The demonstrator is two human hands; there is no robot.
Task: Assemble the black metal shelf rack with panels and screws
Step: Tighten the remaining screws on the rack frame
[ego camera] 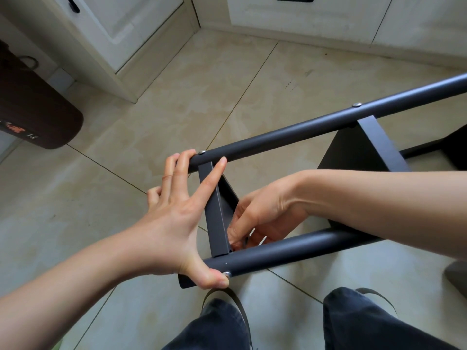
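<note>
The rack (298, 132) lies on its side at centre. Left hand (174, 221) spans both tubes, thumb pressing a screw (227, 274) at 6 o'clock; right hand (255, 218) pinches something small (probably a nut) behind the panel (214, 210). Next: thread them together.

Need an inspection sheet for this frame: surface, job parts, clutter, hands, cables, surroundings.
Surface: beige tiled floor, stained near the cabinets.
Job's things: far tube with two screws fitted; near tube; end panel between them; second panel further along.
Clutter: dark brown object at left, identity unclear.
Grippers: left hand spans both tubes, fingers on the far one, thumb pressing a screw at the near one. Right hand reaches inside by the end panel's lower corner, pinching something small, unclear what.
Cables: nothing seen.
Surroundings: white cabinets; person's dark trouser legs.
</note>
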